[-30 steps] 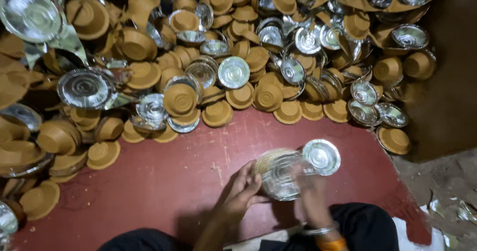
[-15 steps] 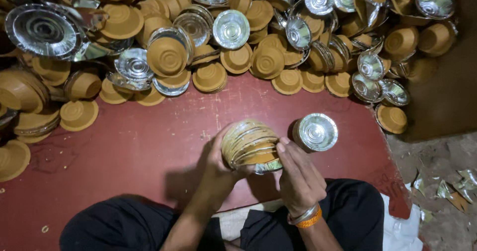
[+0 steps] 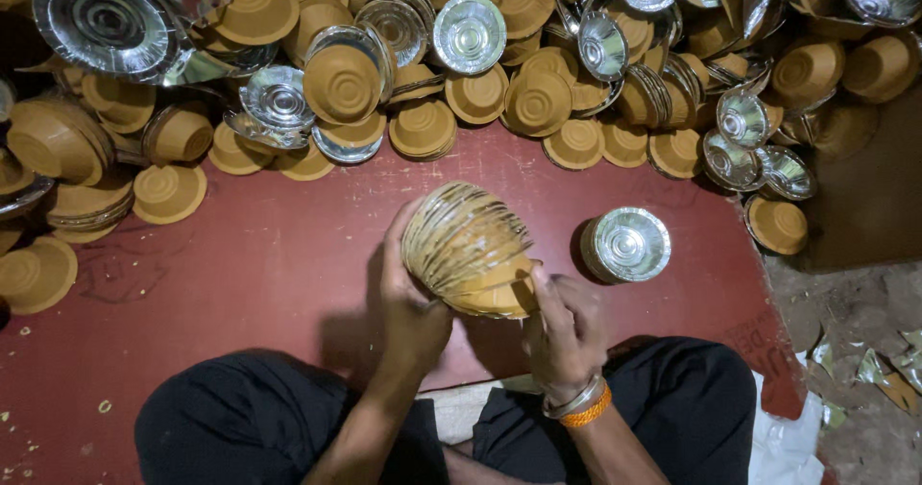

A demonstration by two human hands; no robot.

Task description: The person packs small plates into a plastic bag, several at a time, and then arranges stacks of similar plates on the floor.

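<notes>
Both hands close around a nested stack of brown paper bowls held above the red mat: the left hand wraps its left side, the right hand pinches its near end. Its long axis tilts far-left. A silver-lined stack stands just right; loose bowls heap farther off.

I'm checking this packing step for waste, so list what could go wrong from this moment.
1. The stack of paper bowls is held tilted between the left hand and the right hand; its fanned rims could slip apart and spill onto the red mat.
2. Squeezing may crease the thin bowls.
3. The small silver-lined stack stands close beside the right hand and could be knocked over.
</notes>
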